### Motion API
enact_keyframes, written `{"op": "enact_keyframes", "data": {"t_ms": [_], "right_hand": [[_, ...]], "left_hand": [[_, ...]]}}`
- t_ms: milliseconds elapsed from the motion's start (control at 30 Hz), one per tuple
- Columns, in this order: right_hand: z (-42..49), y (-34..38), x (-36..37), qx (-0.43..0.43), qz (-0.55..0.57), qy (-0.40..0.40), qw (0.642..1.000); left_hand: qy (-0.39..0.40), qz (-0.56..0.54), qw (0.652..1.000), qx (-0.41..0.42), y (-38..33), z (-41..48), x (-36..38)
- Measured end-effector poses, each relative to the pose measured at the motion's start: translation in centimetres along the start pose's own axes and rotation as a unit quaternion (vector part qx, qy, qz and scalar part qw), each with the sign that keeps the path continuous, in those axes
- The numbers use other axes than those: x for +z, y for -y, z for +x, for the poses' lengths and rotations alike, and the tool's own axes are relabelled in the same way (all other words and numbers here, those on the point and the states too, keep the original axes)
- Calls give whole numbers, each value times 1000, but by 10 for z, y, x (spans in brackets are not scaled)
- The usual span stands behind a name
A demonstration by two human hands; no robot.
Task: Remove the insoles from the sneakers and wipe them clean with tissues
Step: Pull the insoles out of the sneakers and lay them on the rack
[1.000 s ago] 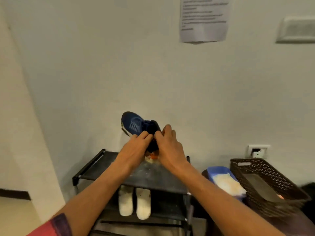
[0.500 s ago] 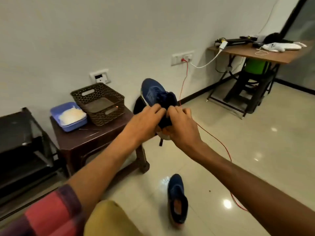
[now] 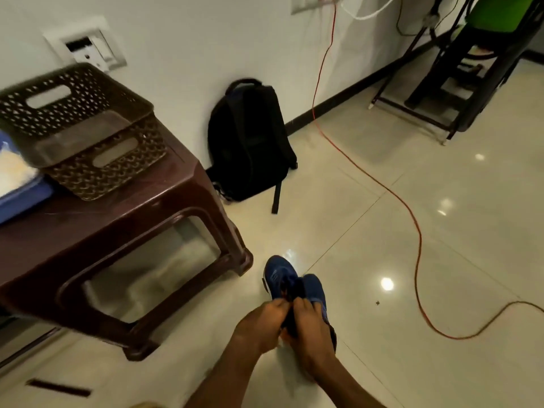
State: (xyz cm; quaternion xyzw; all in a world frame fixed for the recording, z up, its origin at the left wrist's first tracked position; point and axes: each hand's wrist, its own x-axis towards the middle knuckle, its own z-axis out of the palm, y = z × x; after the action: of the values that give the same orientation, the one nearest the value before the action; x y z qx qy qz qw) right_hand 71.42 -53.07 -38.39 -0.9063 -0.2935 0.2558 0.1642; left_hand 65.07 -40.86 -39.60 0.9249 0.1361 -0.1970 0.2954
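Note:
Low over the tiled floor, my left hand (image 3: 260, 325) and my right hand (image 3: 313, 331) both grip the dark opening of a blue sneaker (image 3: 276, 278), its toe pointing away from me. Close beside it on the right is a second blue sneaker (image 3: 316, 290), partly under my right hand. A bit of orange shows between my hands; the insoles themselves are hidden. White tissues (image 3: 11, 172) lie in a blue tray (image 3: 26, 198) at the left edge.
A dark brown plastic table (image 3: 147, 207) stands left of the sneakers and carries the tray and a brown woven basket (image 3: 73, 128). A black backpack (image 3: 250, 142) leans on the wall. An orange cable (image 3: 412, 219) runs across the floor at right.
My view swung from the shoe rack to the right and down to the floor. Both hands carried the sneaker from the rack and lowered it beside the second sneaker.

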Motion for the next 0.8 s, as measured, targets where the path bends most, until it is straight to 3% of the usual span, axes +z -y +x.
{"op": "enact_keyframes", "data": {"t_ms": [100, 233, 367, 433, 600, 733, 800], "right_hand": [[11, -11, 28, 27, -45, 54, 997], [24, -14, 59, 16, -104, 118, 987], [15, -22, 100, 26, -109, 189, 976], [13, -26, 109, 37, -97, 196, 975], [31, -7, 81, 45, -103, 152, 982], [54, 21, 20, 36, -15, 28, 999], [58, 60, -34, -22, 3, -92, 996]], "left_hand": [[18, -39, 999, -25, 20, 10, 32], [102, -64, 988, -92, 39, 25, 55], [207, -25, 969, -129, 48, 23, 71], [222, -4, 967, -125, 48, 20, 74], [152, -8, 979, -133, 39, 21, 51], [-4, -12, 995, -104, 15, 5, -31], [-96, -9, 992, -85, 7, -18, -86]]}}
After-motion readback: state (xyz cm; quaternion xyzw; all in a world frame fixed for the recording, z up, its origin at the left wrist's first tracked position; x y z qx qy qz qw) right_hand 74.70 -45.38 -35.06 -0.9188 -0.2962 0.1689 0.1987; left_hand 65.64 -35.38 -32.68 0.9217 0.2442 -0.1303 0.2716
